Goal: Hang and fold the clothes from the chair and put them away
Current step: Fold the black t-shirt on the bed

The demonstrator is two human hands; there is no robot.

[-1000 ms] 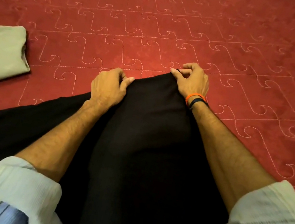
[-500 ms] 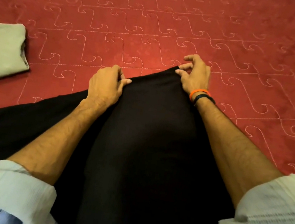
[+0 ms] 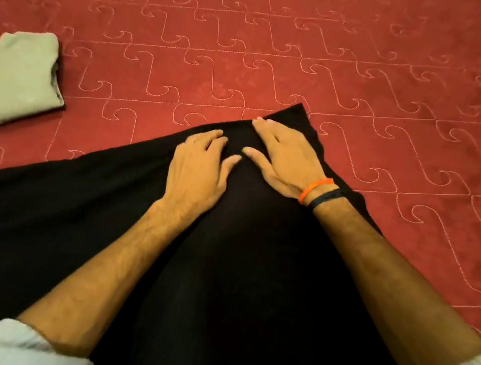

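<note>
A large black garment (image 3: 233,276) lies spread on the red quilted surface (image 3: 287,46), its far end narrowing to a corner. My left hand (image 3: 196,171) rests flat on the cloth near that far end, fingers relaxed and pointing away from me. My right hand (image 3: 284,158), with orange and dark bands at the wrist, lies flat beside it, fingers straight and pointing left, pressing the fabric down. The two hands nearly touch. Neither hand holds the cloth.
A folded pale green garment (image 3: 8,79) lies on the red surface at the far left, apart from the black one. The stitched red surface stretches away ahead and to the right. My rolled white sleeves sit at the bottom corners.
Both hands let go of the black garment's far edge, which they had been pinching, and now lie flat on the cloth. The garment's end has come down onto the surface.
</note>
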